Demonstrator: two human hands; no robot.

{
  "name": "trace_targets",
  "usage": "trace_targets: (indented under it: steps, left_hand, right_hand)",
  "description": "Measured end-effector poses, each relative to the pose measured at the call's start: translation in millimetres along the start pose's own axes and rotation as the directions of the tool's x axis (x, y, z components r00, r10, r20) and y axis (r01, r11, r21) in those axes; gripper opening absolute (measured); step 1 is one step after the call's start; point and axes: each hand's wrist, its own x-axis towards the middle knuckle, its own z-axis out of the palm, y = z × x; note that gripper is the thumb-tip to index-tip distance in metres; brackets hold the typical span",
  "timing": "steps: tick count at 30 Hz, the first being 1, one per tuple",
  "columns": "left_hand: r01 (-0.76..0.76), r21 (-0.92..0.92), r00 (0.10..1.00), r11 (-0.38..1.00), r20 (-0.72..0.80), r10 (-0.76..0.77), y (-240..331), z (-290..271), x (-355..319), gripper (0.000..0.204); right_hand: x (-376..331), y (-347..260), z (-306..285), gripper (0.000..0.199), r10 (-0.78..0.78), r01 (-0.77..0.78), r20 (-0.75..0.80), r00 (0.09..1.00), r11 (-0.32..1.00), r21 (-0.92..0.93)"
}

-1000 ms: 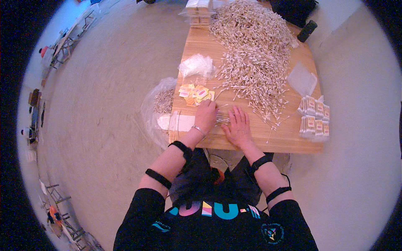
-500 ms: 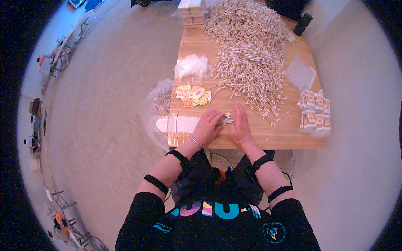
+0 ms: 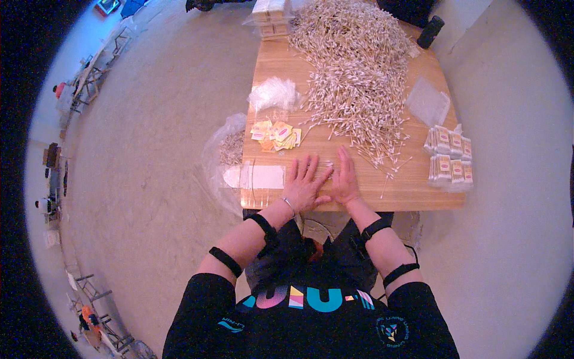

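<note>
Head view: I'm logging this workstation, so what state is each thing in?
Left hand: fingers spread, palm down
Right hand: fingers extended
Swabs between hands: partly hidden
Swab pile: loose, heaped
Yellow cards: loose, overlapping
Clear plastic: bunched
Swab packs: filled, two rows
Translucent sheet: flat

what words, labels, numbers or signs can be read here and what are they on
I won't copy any wording, only say where it stands:
Black shirt, chest: large multicoloured lettering
Shirt, wearer's left: small teal mark with lettering
Shirt, wearer's right: round emblem ringed with lettering
Yellow cards: print too small to read
Small packs: labels too small to read
</note>
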Motion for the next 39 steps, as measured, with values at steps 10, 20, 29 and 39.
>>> trace_targets:
  steps: [10,20,29,39]
  left_hand:
    - [0.106,-0.803,0.872,0.586,-0.208,-0.443,-26,13,-6,0.056]
    - [0.029,-0.937,0.784,0.349,-0.195,-0.589,-26,15,-1,0.044]
    - [0.008,-0.972,0.756,0.233,-0.147,-0.638,-27,21,3,0.042]
    - [-0.111,-0.98,0.711,0.166,-0.195,-0.676,-25,31,21,0.043]
  right_hand:
    - [-2,-17,-3,0.064,-0.099,0.188,0.241,0.965,0.905,-0.383]
    - [12,-42,8,0.083,0.019,0.25,0.415,0.91,0.773,-0.583]
    - [1,-38,7,0.08,-0.011,0.301,0.449,0.893,0.757,-0.58]
    - [2,-11,10,0.06,0.056,-0.064,-0.059,0.997,0.988,-0.14]
